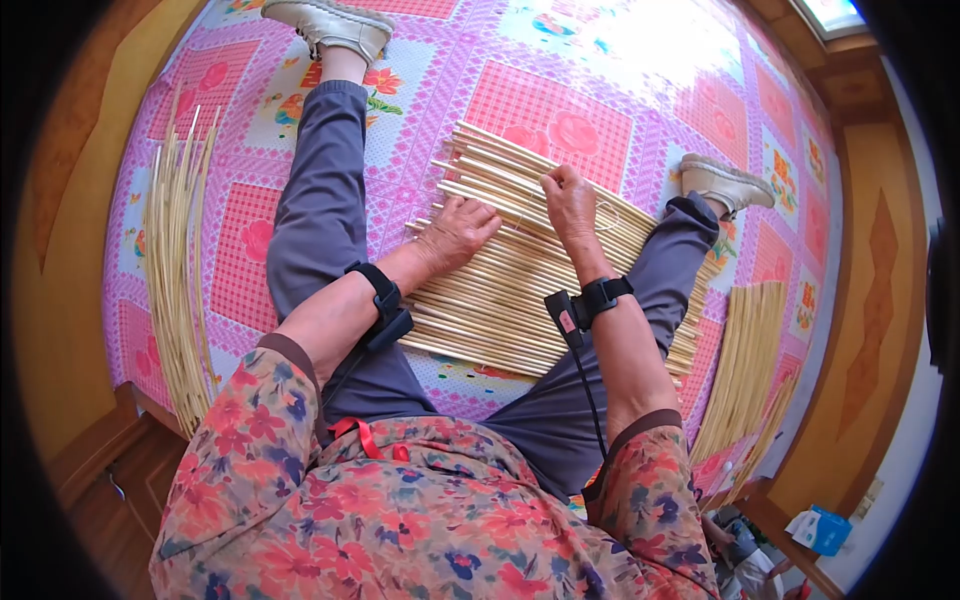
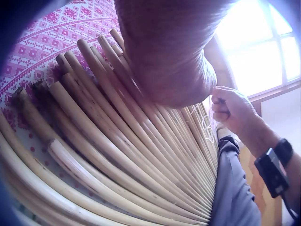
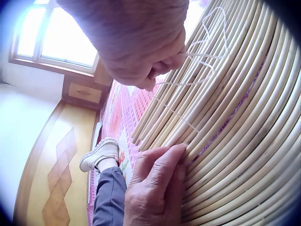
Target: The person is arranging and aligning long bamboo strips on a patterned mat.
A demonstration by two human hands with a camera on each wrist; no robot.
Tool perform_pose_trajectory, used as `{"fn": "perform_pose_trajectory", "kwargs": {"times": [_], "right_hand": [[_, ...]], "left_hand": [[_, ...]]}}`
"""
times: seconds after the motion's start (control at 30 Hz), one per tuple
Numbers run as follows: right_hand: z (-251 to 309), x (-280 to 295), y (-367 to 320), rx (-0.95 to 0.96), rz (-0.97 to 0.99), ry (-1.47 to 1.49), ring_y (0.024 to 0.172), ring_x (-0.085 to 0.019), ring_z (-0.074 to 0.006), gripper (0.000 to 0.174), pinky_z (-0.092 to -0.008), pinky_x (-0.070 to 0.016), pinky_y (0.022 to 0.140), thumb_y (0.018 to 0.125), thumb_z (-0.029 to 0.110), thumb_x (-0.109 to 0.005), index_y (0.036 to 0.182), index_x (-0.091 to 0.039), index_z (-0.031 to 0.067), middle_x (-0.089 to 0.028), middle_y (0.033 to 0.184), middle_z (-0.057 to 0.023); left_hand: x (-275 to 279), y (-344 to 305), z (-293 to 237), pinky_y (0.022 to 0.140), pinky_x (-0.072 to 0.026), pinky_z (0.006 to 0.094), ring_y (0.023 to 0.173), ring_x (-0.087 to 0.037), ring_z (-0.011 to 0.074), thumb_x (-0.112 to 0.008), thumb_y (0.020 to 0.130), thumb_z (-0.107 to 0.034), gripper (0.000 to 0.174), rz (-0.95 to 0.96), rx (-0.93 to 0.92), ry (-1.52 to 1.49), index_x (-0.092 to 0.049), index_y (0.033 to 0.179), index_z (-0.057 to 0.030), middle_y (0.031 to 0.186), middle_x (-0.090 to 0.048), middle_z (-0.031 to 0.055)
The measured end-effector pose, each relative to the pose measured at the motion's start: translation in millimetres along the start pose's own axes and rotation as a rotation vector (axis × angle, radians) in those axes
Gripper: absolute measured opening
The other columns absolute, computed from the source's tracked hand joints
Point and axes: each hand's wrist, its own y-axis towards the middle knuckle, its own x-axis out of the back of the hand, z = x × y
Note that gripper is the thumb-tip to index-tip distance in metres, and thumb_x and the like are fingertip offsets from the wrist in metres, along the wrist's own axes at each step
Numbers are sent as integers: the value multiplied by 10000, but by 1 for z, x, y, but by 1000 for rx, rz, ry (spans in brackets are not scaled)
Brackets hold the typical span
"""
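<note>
Pale, straight stalks point(image 1: 500, 300) lie side by side in a mat between the person's outstretched legs. My left hand point(image 1: 458, 235) lies over the left part of the mat. In the right wrist view its fingertips point(image 3: 181, 149) pinch at one stalk, close to a strand that crosses several others. Above the far part of the mat, my right hand point(image 1: 572, 205) is curled, pinching a thin white thread point(image 3: 188, 84). Loose loops of that thread trail over the stalks beside the hand. Most of the right fingertips are hidden behind the hand itself.
A bundle of loose thin stalks point(image 1: 178, 270) lies at the left edge of the pink patterned bed cover point(image 1: 245, 240). More stalks point(image 1: 745, 360) lie at the right. The legs point(image 1: 325, 190) flank the mat, a shoe point(image 1: 725, 185) near its far right corner.
</note>
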Motion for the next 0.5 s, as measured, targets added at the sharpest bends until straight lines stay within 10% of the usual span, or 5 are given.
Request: {"fn": "perform_pose_trajectory", "kwargs": {"times": [0.5], "right_hand": [[-7,-8,17,-4,-59,-33,568,-579,-232,177,-350,-442,558,699,212,-613,725,-610,37,-588,612,-129]], "left_hand": [[-5,-1,-17,805,-351,382,960,-474,210,-464,729,-132,328,37,43,46,-538,1019,1,951,-515,86]]}}
